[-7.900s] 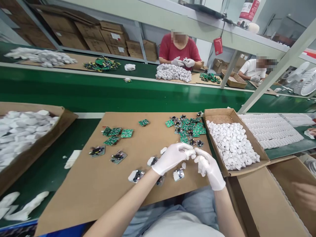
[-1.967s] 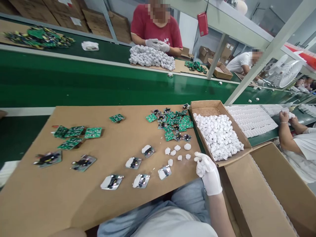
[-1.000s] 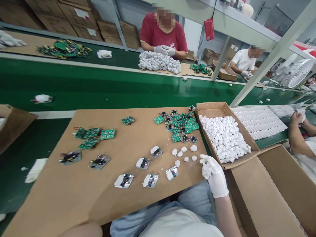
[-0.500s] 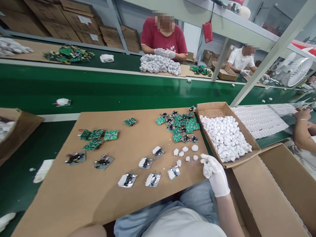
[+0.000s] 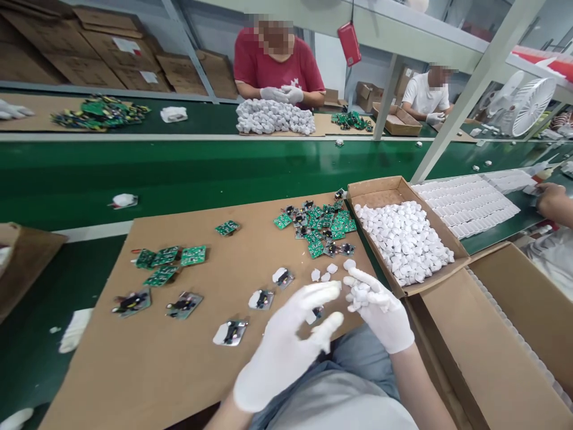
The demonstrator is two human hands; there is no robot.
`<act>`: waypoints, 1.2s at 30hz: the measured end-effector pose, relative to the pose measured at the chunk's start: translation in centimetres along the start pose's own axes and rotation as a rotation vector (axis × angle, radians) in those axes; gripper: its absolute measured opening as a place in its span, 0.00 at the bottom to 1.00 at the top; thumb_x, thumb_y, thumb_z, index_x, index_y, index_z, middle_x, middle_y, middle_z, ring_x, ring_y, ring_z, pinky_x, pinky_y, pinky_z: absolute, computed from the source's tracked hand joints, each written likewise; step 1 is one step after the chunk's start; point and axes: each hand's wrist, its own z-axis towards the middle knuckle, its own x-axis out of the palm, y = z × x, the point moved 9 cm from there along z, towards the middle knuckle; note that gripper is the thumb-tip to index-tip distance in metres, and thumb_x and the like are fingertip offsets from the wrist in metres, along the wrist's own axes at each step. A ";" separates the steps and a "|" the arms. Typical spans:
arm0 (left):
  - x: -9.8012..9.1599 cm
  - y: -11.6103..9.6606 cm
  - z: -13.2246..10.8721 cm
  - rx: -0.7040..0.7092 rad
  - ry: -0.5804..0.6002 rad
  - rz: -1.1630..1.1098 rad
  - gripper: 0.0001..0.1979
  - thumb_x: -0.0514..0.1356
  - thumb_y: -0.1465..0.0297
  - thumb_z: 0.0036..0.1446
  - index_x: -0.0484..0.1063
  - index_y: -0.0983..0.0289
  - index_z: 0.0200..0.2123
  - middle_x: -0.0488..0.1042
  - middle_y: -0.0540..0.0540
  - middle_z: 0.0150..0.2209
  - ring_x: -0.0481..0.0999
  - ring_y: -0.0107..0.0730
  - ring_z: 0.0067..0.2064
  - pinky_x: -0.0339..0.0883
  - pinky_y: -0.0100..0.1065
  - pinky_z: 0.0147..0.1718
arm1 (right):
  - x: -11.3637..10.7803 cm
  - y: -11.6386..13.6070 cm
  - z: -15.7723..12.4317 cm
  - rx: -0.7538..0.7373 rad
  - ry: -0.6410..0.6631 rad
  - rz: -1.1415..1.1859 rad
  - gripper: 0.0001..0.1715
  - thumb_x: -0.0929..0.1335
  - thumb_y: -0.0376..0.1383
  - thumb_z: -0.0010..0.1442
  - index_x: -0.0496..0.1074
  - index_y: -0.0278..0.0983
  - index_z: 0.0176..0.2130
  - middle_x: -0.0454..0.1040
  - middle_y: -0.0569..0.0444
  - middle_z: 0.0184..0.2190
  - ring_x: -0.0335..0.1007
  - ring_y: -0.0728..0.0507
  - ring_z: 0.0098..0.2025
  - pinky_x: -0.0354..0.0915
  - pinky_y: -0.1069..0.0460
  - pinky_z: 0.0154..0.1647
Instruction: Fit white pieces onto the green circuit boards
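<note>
Both hands wear white gloves. My right hand (image 5: 380,307) is curled round several small white plastic pieces at the near right edge of the cardboard sheet (image 5: 134,364). My left hand (image 5: 290,340) hovers just left of it, fingers spread, holding nothing. A few loose white pieces (image 5: 329,272) lie on the sheet beyond the hands. Small assembled units (image 5: 230,332) with white caps lie to the left. Further back sits a heap of green circuit boards (image 5: 320,224).
An open box of white plastic pieces (image 5: 403,239) stands at the right, with a large empty carton (image 5: 492,358) nearer me. More green boards (image 5: 170,260) lie at the left. A green conveyor belt (image 5: 201,173) runs behind. Two people work across it. Another person's hand (image 5: 553,200) is at the far right.
My left hand has come up into view from below and now hovers open beside the right hand. The right hand keeps its handful of white pieces and has lifted slightly.
</note>
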 end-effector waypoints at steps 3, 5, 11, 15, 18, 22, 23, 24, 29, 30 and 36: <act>2.9 -1.3 0.9 0.137 0.060 0.026 0.13 0.57 0.66 0.65 0.72 0.58 0.51 0.77 0.58 0.50 0.76 0.41 0.52 0.73 0.42 0.51 | 1.2 -0.4 0.0 -0.010 0.068 -0.024 0.28 0.73 0.36 0.50 0.77 0.40 0.52 0.77 0.49 0.41 0.71 0.43 0.43 0.68 0.49 0.46; 4.5 -1.4 1.6 0.167 0.097 0.105 0.13 0.59 0.69 0.63 0.73 0.60 0.51 0.78 0.58 0.49 0.76 0.43 0.52 0.72 0.43 0.53 | 1.4 -0.4 -0.2 -0.033 0.084 -0.070 0.28 0.73 0.37 0.52 0.76 0.41 0.54 0.77 0.50 0.43 0.71 0.43 0.43 0.68 0.49 0.46; 4.9 -2.2 1.9 0.301 0.046 0.184 0.12 0.58 0.77 0.59 0.76 0.61 0.44 0.81 0.56 0.43 0.79 0.41 0.42 0.74 0.40 0.41 | 0.3 0.7 -1.0 -0.194 -0.061 -0.459 0.20 0.70 0.39 0.60 0.76 0.44 0.53 0.74 0.51 0.55 0.69 0.40 0.55 0.69 0.47 0.52; 4.4 -2.6 1.5 0.337 -0.065 0.121 0.09 0.58 0.78 0.56 0.75 0.62 0.37 0.80 0.56 0.36 0.79 0.38 0.38 0.73 0.37 0.39 | -0.1 0.0 -0.7 -0.180 -0.080 -0.355 0.17 0.72 0.42 0.59 0.79 0.40 0.48 0.77 0.48 0.50 0.72 0.40 0.52 0.67 0.46 0.56; 4.6 -2.4 1.2 0.352 -0.113 0.094 0.08 0.57 0.78 0.54 0.74 0.61 0.31 0.79 0.55 0.32 0.78 0.37 0.33 0.72 0.36 0.34 | -0.4 -0.9 -0.2 -0.146 -0.105 -0.262 0.17 0.73 0.44 0.57 0.79 0.38 0.44 0.79 0.46 0.47 0.75 0.40 0.47 0.70 0.45 0.51; 4.6 -1.5 1.0 0.318 -0.169 0.025 0.08 0.58 0.77 0.54 0.73 0.60 0.28 0.78 0.53 0.28 0.77 0.35 0.30 0.72 0.34 0.31 | -0.1 -1.5 0.2 -0.103 -0.112 -0.116 0.20 0.75 0.46 0.54 0.78 0.38 0.43 0.79 0.45 0.43 0.76 0.41 0.43 0.71 0.45 0.51; 4.6 -1.1 1.0 0.289 -0.189 0.000 0.07 0.58 0.76 0.54 0.74 0.60 0.29 0.78 0.53 0.29 0.78 0.35 0.31 0.72 0.34 0.32 | 0.0 -1.6 0.2 -0.099 -0.114 -0.085 0.20 0.75 0.46 0.53 0.78 0.38 0.43 0.80 0.46 0.42 0.76 0.41 0.43 0.71 0.45 0.51; 4.4 -0.6 0.9 0.252 -0.219 -0.026 0.06 0.58 0.75 0.55 0.73 0.60 0.30 0.79 0.53 0.29 0.78 0.34 0.32 0.73 0.34 0.34 | 0.2 -1.6 0.2 -0.099 -0.116 -0.058 0.21 0.75 0.46 0.53 0.78 0.38 0.43 0.79 0.47 0.40 0.76 0.42 0.43 0.70 0.45 0.51; 4.0 2.2 0.7 0.020 -0.354 -0.141 0.06 0.53 0.70 0.62 0.69 0.63 0.34 0.79 0.57 0.33 0.81 0.36 0.35 0.76 0.35 0.36 | 0.3 -1.6 0.5 -0.111 -0.123 0.030 0.18 0.76 0.42 0.52 0.78 0.38 0.42 0.78 0.51 0.34 0.75 0.43 0.41 0.70 0.44 0.52; 3.9 2.8 0.8 -0.017 -0.350 -0.149 0.07 0.52 0.69 0.63 0.68 0.63 0.34 0.79 0.57 0.32 0.81 0.35 0.33 0.77 0.34 0.33 | 0.1 -1.5 0.6 -0.109 -0.125 0.041 0.18 0.77 0.41 0.51 0.78 0.38 0.42 0.78 0.50 0.35 0.76 0.42 0.42 0.70 0.44 0.52; 1.7 5.9 2.3 -0.141 -0.201 -0.013 0.09 0.57 0.66 0.60 0.75 0.63 0.35 0.82 0.57 0.39 0.81 0.40 0.43 0.75 0.41 0.45 | -2.0 -0.7 0.5 -0.062 -0.120 0.094 0.19 0.75 0.40 0.53 0.78 0.39 0.45 0.79 0.47 0.44 0.76 0.40 0.46 0.69 0.44 0.50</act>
